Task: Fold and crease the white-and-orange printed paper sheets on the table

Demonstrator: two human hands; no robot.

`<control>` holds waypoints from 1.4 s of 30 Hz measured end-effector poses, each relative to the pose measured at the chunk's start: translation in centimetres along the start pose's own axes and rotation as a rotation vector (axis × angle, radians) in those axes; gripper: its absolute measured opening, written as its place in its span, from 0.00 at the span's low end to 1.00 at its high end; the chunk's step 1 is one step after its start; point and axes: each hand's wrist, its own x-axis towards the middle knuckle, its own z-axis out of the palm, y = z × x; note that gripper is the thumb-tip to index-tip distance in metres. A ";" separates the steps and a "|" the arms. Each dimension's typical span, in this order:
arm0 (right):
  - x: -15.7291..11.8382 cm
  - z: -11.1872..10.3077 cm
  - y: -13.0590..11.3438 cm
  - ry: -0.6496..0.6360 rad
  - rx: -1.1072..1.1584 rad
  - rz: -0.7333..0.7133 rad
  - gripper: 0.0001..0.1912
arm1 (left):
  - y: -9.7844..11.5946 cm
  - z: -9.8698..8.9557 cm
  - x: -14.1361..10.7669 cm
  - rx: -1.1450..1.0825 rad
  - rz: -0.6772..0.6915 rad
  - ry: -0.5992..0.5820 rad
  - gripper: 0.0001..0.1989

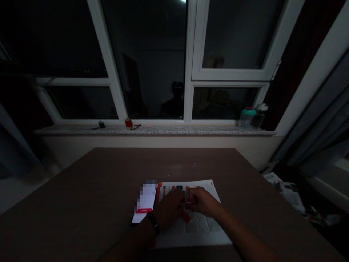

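My left hand (171,203), with a dark band (153,222) on its wrist, is curled over the printed sheet or booklet (196,238) on the table. Close against it, my right hand (202,201) is closed in a pinch. Something small, with clear and reddish parts, shows between the fingertips; its kind is too dark and covered to tell. Below the hands an orange-red piece (186,216) lies over the page, and I cannot tell whether it is loose or printed. Left of the page lies a lit phone (145,200), close to my left wrist.
The brown table (109,182) reaches toward a granite window sill (169,130). On the sill stand a red jar (128,123), a small dark bottle (101,124) and a teal-topped bottle (247,117) beside another clear one. Papers (289,193) are piled beyond the table's right edge.
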 end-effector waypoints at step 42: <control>-0.1 -1.5 1.2 0.285 0.000 0.033 0.07 | 0.4 -0.6 -0.2 0.015 0.085 -0.116 0.17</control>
